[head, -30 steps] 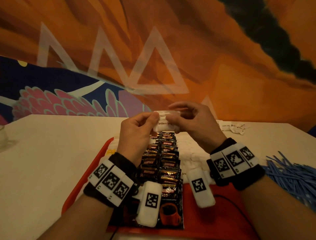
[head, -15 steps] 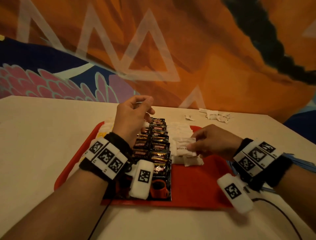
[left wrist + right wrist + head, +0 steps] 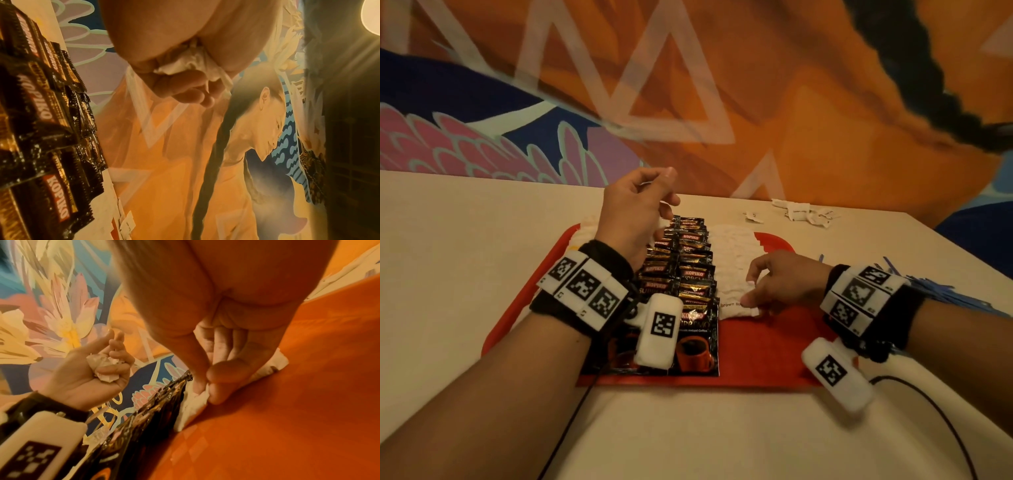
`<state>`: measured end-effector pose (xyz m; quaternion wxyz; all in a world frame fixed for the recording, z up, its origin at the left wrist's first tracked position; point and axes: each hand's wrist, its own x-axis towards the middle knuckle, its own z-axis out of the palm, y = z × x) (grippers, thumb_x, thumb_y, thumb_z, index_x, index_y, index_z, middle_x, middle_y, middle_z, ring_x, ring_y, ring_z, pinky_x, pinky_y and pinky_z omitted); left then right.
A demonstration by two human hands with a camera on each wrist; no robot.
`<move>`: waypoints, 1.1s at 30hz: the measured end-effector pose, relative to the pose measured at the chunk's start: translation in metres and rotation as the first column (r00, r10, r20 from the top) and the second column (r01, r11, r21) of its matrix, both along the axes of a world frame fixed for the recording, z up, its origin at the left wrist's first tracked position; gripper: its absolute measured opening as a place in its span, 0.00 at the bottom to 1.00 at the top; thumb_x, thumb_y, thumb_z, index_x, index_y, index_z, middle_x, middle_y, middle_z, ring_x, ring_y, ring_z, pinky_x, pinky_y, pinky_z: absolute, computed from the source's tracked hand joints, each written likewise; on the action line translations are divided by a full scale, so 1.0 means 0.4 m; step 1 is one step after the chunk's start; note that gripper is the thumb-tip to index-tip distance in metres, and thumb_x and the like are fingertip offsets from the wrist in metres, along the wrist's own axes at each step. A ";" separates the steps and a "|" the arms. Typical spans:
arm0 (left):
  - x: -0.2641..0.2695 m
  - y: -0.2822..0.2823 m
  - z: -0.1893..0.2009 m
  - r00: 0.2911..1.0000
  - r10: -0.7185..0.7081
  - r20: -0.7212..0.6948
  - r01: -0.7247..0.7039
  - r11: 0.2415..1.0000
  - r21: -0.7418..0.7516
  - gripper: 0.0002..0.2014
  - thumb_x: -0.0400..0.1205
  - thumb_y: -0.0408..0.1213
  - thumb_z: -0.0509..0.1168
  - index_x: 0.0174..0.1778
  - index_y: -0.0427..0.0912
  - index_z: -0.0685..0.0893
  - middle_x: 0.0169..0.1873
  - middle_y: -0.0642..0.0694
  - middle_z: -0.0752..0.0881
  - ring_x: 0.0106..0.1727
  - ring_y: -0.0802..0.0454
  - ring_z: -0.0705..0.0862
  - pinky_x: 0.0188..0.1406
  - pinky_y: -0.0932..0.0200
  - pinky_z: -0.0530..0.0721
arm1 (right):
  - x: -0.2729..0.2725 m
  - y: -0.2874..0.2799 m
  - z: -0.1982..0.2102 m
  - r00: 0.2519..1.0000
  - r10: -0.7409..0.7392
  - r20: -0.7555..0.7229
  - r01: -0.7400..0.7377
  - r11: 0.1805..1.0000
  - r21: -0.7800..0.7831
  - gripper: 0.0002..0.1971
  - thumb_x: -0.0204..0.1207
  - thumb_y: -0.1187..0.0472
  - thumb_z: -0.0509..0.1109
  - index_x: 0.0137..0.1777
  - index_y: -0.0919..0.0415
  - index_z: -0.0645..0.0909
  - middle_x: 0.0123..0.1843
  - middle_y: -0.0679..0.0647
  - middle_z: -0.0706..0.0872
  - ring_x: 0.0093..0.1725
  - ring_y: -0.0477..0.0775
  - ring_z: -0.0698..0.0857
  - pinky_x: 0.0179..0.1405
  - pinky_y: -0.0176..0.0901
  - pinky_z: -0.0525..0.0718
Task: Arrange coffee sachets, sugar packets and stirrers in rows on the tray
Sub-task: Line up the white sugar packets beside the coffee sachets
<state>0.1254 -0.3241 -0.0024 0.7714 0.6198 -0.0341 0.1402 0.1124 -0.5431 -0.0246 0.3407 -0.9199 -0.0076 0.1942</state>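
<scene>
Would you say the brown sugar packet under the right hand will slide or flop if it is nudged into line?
The brown sugar packet looks small, thin and probably light. It lies flat on the smooth red tray, so a nudge likely slides it. Its puckered paper suggests it would sag if lifted by a corner.

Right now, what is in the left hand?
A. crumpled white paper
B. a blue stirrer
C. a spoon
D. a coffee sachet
A: the left hand grips crumpled white paper, raised above the coffee sachets.
</scene>
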 end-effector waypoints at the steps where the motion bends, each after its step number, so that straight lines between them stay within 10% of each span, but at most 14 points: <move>1: 0.000 -0.001 -0.001 1.000 -0.006 -0.002 0.006 1.000 0.001 0.09 0.85 0.44 0.68 0.56 0.44 0.85 0.32 0.50 0.85 0.28 0.57 0.78 0.18 0.63 0.70 | 0.001 0.003 0.001 1.000 0.012 0.006 -0.011 1.000 -0.028 0.14 0.72 0.62 0.80 0.48 0.61 0.77 0.33 0.55 0.91 0.29 0.48 0.87 0.27 0.37 0.83; 7: -0.001 -0.002 -0.002 0.999 -0.032 -0.003 0.032 0.999 -0.005 0.10 0.85 0.45 0.67 0.55 0.43 0.85 0.34 0.48 0.84 0.28 0.57 0.78 0.17 0.64 0.70 | 0.003 0.009 0.011 0.992 0.094 0.082 -0.065 0.949 -0.309 0.18 0.68 0.49 0.82 0.46 0.56 0.78 0.45 0.57 0.90 0.36 0.50 0.82 0.29 0.40 0.78; 12: 0.000 0.000 -0.002 0.999 -0.043 -0.003 0.043 0.999 -0.012 0.08 0.85 0.45 0.67 0.52 0.44 0.85 0.32 0.49 0.83 0.28 0.56 0.77 0.17 0.65 0.70 | 0.001 0.005 0.031 0.891 0.308 0.334 -0.165 0.904 -0.395 0.13 0.68 0.57 0.82 0.38 0.50 0.77 0.38 0.44 0.84 0.38 0.44 0.79 0.38 0.41 0.77; 18: -0.005 0.001 0.001 0.997 -0.076 -0.012 0.076 0.996 -0.047 0.10 0.87 0.45 0.65 0.46 0.43 0.85 0.30 0.49 0.81 0.28 0.56 0.76 0.18 0.64 0.69 | 0.004 0.024 0.020 0.892 0.435 0.120 -0.328 0.807 -0.491 0.13 0.67 0.56 0.84 0.51 0.50 0.87 0.45 0.42 0.89 0.47 0.43 0.86 0.41 0.35 0.80; 25: -0.009 -0.003 0.003 0.987 -0.153 -0.041 0.145 0.978 -0.153 0.15 0.89 0.48 0.60 0.46 0.40 0.83 0.27 0.45 0.81 0.24 0.55 0.75 0.15 0.65 0.66 | 0.016 0.026 0.102 0.883 0.387 0.265 -0.270 0.881 -0.388 0.11 0.67 0.49 0.83 0.45 0.47 0.86 0.40 0.41 0.89 0.43 0.40 0.86 0.40 0.36 0.77; 33: -0.028 -0.011 0.007 0.956 -0.293 0.000 0.283 0.925 -0.254 0.30 0.88 0.63 0.46 0.52 0.39 0.81 0.30 0.40 0.81 0.22 0.50 0.76 0.12 0.68 0.65 | 0.049 0.081 0.163 0.847 0.208 0.490 -0.285 0.955 0.087 0.07 0.72 0.55 0.81 0.44 0.56 0.88 0.30 0.46 0.88 0.29 0.40 0.83 0.31 0.42 0.80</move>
